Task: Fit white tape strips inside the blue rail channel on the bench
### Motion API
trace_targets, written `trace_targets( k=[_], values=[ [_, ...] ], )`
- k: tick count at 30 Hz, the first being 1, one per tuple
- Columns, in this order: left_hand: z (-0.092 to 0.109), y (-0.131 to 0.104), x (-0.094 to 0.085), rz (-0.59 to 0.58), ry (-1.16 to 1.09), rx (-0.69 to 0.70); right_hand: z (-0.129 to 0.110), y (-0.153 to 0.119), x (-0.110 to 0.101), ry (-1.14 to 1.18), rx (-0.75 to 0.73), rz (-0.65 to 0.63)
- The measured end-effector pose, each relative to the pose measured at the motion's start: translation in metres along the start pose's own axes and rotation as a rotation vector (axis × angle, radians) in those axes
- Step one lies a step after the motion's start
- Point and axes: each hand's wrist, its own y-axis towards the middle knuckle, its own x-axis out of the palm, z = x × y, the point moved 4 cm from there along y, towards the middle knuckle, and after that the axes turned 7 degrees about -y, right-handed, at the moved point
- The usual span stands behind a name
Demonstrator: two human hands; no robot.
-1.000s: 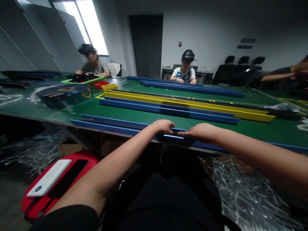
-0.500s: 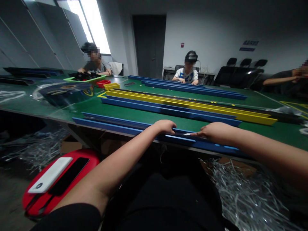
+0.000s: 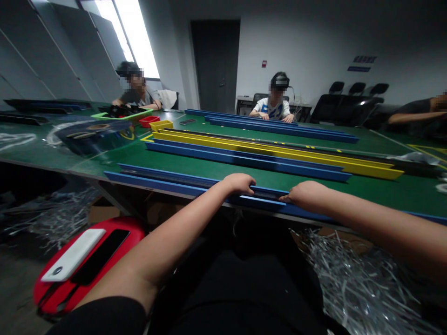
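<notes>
A long blue channel strip [image 3: 157, 183] lies along the near edge of the green table, with a dark groove running between its two raised blue walls. My left hand [image 3: 240, 184] is closed over the strip near its middle, thumb and curled fingers at the groove. A short way to the right, my right hand [image 3: 307, 193] has its fingers pressed together and pointing down into the same strip. What those fingertips pinch, if anything, is hidden behind them.
Beyond lie another blue channel [image 3: 244, 158] and a yellow channel [image 3: 279, 149]. A large film roll [image 3: 98, 135] and a yellow bin [image 3: 161, 125] stand at left. A red stool [image 3: 136, 228] bears a power bank and phone. Plastic scrap [image 3: 363, 288] lies below. Co-workers sit around.
My right hand has shifted slightly left along the strip, closer to my left hand. The small white piece at its fingertips no longer shows. My left hand stays put.
</notes>
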Motion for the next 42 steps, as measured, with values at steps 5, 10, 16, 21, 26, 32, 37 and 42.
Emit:
trace_targets(
  k=[5,10,16,21,26,32,37,42],
  values=[
    [0.001,-0.001,0.000,-0.003,0.015,0.002,-0.004,0.001,0.000,-0.048,-0.011,-0.084],
    [0.003,-0.003,-0.001,0.003,0.033,0.004,-0.004,0.002,0.003,-0.082,-0.036,-0.086],
    [0.011,-0.002,-0.006,-0.043,0.020,0.035,-0.009,0.003,0.000,-0.096,-0.014,-0.101],
    [0.037,0.010,-0.004,-0.059,0.012,0.101,-0.012,0.002,-0.003,-0.099,-0.007,-0.128],
    [0.061,0.021,0.003,0.007,0.062,0.156,-0.009,0.004,0.001,-0.087,-0.024,-0.117],
    [0.058,0.018,0.001,0.067,0.068,0.251,-0.002,0.001,0.007,-0.072,-0.044,-0.098],
    [0.059,0.019,0.002,0.050,0.078,0.312,0.007,-0.002,0.014,0.024,-0.046,-0.087],
    [0.049,0.014,0.001,0.073,0.064,0.336,0.015,-0.006,0.010,0.100,-0.093,-0.011]
  ],
)
